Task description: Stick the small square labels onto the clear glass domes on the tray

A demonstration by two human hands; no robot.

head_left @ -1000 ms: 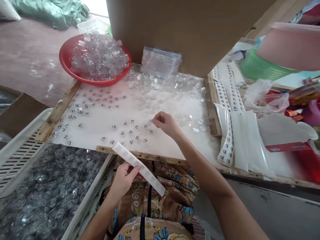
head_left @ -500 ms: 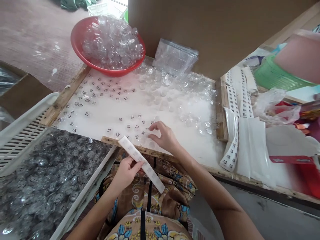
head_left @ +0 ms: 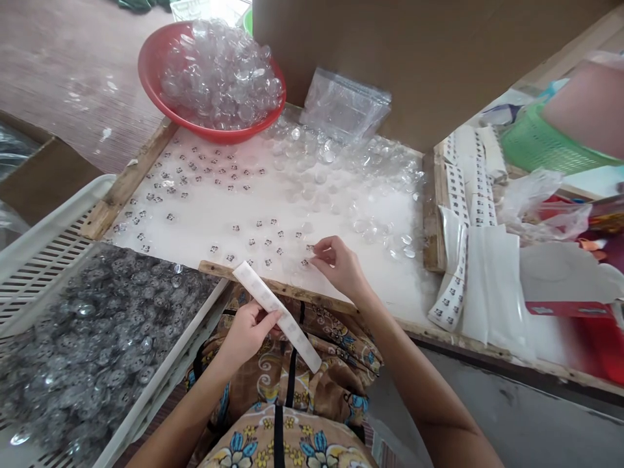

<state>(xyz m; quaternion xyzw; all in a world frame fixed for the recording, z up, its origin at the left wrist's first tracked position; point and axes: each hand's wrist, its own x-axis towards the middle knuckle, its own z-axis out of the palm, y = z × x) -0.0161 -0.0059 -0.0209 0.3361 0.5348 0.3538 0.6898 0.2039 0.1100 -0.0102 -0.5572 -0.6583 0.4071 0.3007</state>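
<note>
My left hand (head_left: 251, 330) is closed around a white sticker strip (head_left: 292, 331), held aslant over my lap near the table's front edge. Faint printed marks show through the strip. Above the white tabletop (head_left: 205, 214), my right hand (head_left: 338, 263) is bent in a pinch, thumb and index finger close together. At its index fingertip is a small black-and-white sticker (head_left: 311, 247); the exact grip on it is hard to see. Just left of the thumb lies another such sticker (head_left: 305, 262). Several clear round pieces (head_left: 268, 244) bearing these stickers are spread to the left.
A red basin (head_left: 146, 71) heaped with clear round pieces stands at the back left. Loose clear pieces (head_left: 361, 227) lie on the right. A crate (head_left: 53, 240) of stickered pieces is at my left. More sticker strips (head_left: 455, 286) hang over the wooden edge at the right.
My right hand has moved a little to the right along the tabletop, and its fingers have drawn closer together. The left hand keeps the sticker strip in nearly the same place.
</note>
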